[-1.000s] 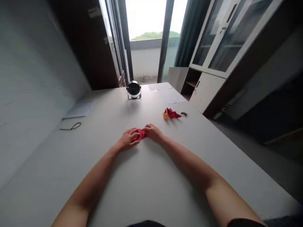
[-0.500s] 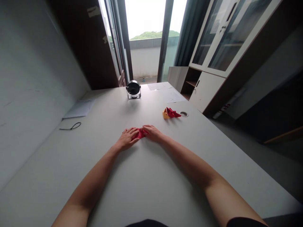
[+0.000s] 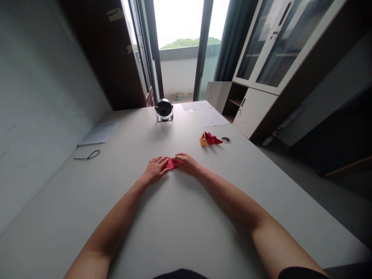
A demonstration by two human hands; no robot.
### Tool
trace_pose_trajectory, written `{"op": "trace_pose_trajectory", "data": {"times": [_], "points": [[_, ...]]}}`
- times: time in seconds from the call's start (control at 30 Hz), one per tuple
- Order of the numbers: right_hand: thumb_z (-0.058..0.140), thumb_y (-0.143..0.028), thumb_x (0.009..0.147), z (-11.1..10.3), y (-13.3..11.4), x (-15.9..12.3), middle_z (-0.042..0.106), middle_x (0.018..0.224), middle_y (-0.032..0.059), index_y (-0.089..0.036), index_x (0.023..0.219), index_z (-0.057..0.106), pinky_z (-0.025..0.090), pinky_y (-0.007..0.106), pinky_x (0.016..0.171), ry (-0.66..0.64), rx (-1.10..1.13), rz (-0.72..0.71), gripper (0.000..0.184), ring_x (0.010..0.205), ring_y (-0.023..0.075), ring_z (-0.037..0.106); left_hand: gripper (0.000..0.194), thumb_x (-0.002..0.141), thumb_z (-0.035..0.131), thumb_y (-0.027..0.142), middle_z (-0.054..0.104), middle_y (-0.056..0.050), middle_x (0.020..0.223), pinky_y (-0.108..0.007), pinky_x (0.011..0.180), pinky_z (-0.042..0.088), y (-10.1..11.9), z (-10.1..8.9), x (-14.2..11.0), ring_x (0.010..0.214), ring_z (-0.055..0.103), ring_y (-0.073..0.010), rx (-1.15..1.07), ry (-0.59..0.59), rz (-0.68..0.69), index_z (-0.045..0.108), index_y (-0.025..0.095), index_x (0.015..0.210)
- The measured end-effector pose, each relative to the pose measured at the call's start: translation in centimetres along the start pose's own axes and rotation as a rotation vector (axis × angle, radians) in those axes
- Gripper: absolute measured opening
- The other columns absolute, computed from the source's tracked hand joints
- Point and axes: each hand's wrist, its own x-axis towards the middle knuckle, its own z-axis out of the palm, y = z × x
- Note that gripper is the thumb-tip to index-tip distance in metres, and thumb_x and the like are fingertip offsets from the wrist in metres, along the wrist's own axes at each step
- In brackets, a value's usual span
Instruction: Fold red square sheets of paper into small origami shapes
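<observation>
A small piece of folded red paper [image 3: 172,164] lies on the white table between my two hands. My left hand [image 3: 156,169] rests flat over its left part, fingers stretched out and pressing it down. At the other end my right hand [image 3: 187,164] has its fingers bent and closed on the paper's right edge. Both hands cover much of the paper, so its full outline is hidden. Farther off to the right stands a folded red and orange paper figure [image 3: 211,139], which neither hand touches.
A round black device on a metal stand [image 3: 164,110] stands at the table's back. Paper sheets [image 3: 213,117] lie at the far right, others [image 3: 98,133] by the left wall. A black cable tie [image 3: 92,155] lies left; a round cable hole [image 3: 226,140] is at right.
My left hand has slid slightly left, and a little more of the red paper shows between my hands. My right hand stays almost in place.
</observation>
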Motion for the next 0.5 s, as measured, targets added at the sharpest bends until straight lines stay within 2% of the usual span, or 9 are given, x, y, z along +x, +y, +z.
{"op": "trace_pose_trajectory", "data": {"times": [0.23,0.37,0.5], "points": [[0.059,-0.021,0.09,0.15,0.62,-0.19,0.072,0.104,0.0063,-0.024,0.1,0.073,0.046,0.032,0.095,0.061,-0.027,-0.033,0.017,0.107,0.0194,0.063,0.055,0.096,0.041,0.054,0.044,-0.004,0.152,-0.052,0.113,0.026,-0.28,0.32,0.06,0.141,0.033,-0.0321,0.078,-0.005,-0.109,0.044,0.03,0.146],[0.06,-0.023,0.091,0.17,0.46,-0.24,0.072,0.102,0.0064,-0.024,0.097,0.074,0.047,0.03,0.092,0.062,-0.028,-0.034,0.015,0.103,0.0186,0.064,0.053,0.097,0.039,0.053,0.046,-0.005,0.15,-0.051,0.112,0.029,-0.49,0.3,0.1,0.138,0.037,-0.0306,0.097,0.028,-0.154,0.047,0.029,0.143],[0.059,-0.022,0.09,0.13,0.34,-0.26,0.072,0.099,0.0061,-0.023,0.094,0.073,0.047,0.028,0.087,0.056,-0.018,-0.021,0.015,0.098,0.0176,0.064,0.05,0.096,0.043,0.047,0.047,-0.007,0.149,-0.047,0.112,0.029,-0.96,0.39,0.01,0.136,0.038,-0.0286,0.088,0.08,-0.193,0.05,0.026,0.141]]}}
